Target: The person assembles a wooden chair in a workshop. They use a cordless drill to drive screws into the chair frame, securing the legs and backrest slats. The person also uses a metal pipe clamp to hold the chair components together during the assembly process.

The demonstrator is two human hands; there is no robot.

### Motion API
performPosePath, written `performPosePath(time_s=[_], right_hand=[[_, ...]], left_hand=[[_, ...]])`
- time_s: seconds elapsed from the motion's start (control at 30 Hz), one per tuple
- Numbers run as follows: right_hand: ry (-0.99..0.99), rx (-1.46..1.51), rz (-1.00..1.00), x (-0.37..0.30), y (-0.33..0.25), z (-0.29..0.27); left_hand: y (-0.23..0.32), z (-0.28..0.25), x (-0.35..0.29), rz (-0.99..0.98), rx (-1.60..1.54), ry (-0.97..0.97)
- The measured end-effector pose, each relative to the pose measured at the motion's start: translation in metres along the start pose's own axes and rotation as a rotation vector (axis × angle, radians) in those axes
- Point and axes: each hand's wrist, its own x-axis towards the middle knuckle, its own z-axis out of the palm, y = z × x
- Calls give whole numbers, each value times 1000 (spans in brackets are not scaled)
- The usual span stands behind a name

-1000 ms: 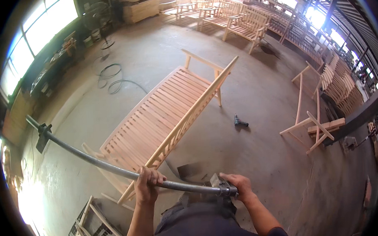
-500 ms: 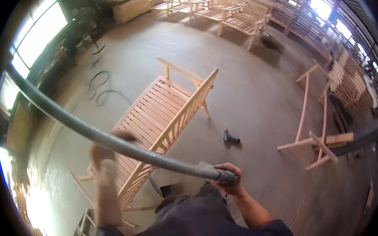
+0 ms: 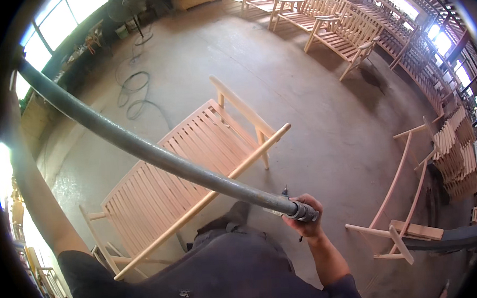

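Observation:
A long grey metal pipe [image 3: 158,158] slants across the view from upper left down to my right hand. My right hand [image 3: 309,215] is closed round its near end, at a dark metal collar. My left arm [image 3: 44,202] reaches up along the left side toward the pipe's far end. The fingers of that hand are lost in the dark rim and glare. Below the pipe stands a pale slatted wooden bench [image 3: 144,200], whose top rail [image 3: 250,165] passes under it. A cordless drill [image 3: 285,191] lies on the floor, mostly hidden behind the pipe end and my right hand.
At the right a wooden frame [image 3: 383,229] lies on the floor beside a stack of slatted wooden parts [image 3: 457,148]. Several finished benches [image 3: 346,38] stand in a row at the back. A looped hose [image 3: 133,95] lies on the concrete floor beyond the bench.
My left hand has moved from over the bench up and outward along the left side. The view has shifted, and my right hand still holds the pipe end, now covering most of the drill.

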Motion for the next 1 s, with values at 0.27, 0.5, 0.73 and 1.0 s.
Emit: performPosePath(time_s=[0.27, 0.5, 0.73, 1.0], right_hand=[[-182, -525, -101, 137, 4, -56], [-344, -784, 89, 285, 7, -143], [-387, -489, 607, 430, 80, -238], [-799, -39, 1182, 545, 202, -301]], left_hand=[[-252, 39, 24, -323, -81, -153], [-411, 64, -151, -683, -200, -76], [-405, 149, -251, -857, -137, 70], [-223, 289, -234, -272, -350, -66]])
